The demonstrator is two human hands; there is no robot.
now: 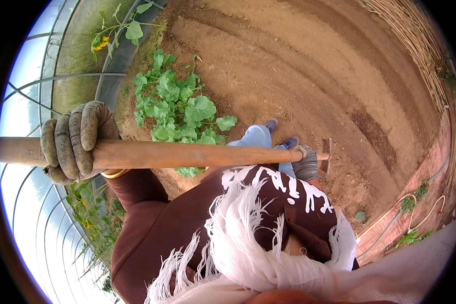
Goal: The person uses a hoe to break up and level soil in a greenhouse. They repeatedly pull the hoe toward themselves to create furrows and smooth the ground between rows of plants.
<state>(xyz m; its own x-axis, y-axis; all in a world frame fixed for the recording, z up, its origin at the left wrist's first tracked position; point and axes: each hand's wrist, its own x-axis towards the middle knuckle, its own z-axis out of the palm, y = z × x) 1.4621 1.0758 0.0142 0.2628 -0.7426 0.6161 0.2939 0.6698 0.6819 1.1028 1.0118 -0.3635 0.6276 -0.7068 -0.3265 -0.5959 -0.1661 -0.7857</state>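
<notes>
A long-handled tool, apparently a hoe, crosses in front of my chest by its thick wooden handle (197,154). My left hand (79,142), in a worn grey knit glove, is raised at the left with its fingers wrapped around the near end of the handle. Lower and farther off, my right hand (306,163), also gloved, grips the shaft close to the head. The dark metal head (327,156) shows just beyond that hand, low over loose brown soil (342,190); whether it touches the ground I cannot tell.
Leafy green plants (182,102) grow left of my feet (288,142). Bare soil with shallow furrows (307,72) curves ahead. A sunflower (100,42) leans by the greenhouse frame (79,76). Dry stalks (414,41) line the far right, and a hose (399,216) lies by the paving.
</notes>
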